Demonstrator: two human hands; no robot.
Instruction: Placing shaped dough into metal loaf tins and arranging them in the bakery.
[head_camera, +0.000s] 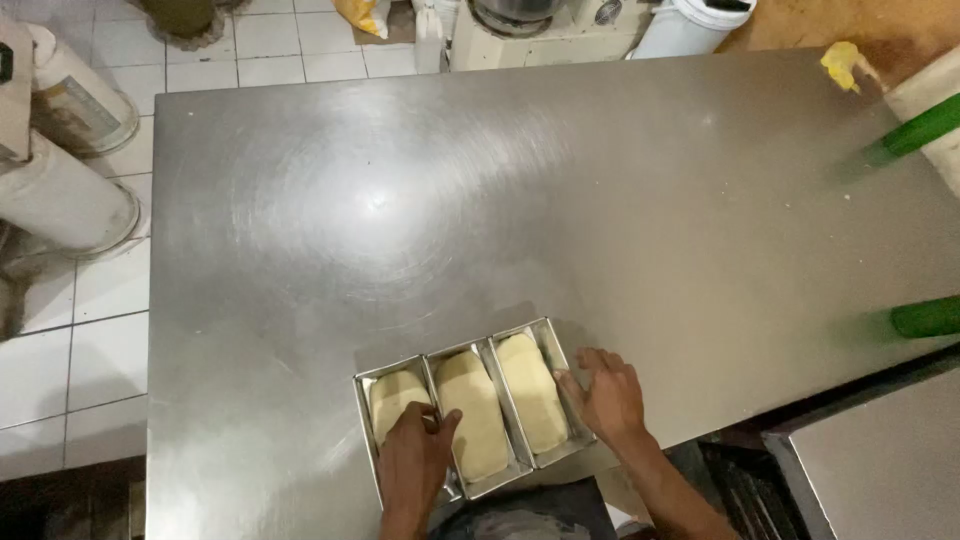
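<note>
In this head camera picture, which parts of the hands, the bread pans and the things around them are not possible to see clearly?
- Left loaf pan: near end hidden under the left hand.
- Dough in left pan: partly covered by that hand.
- Right hand: palm faces down, so its contact with the right loaf pan is unclear.
- Green handles: blurred, cut by the right edge.
- Yellow lump: too small to identify.
- White bucket: cut by the top edge.
</note>
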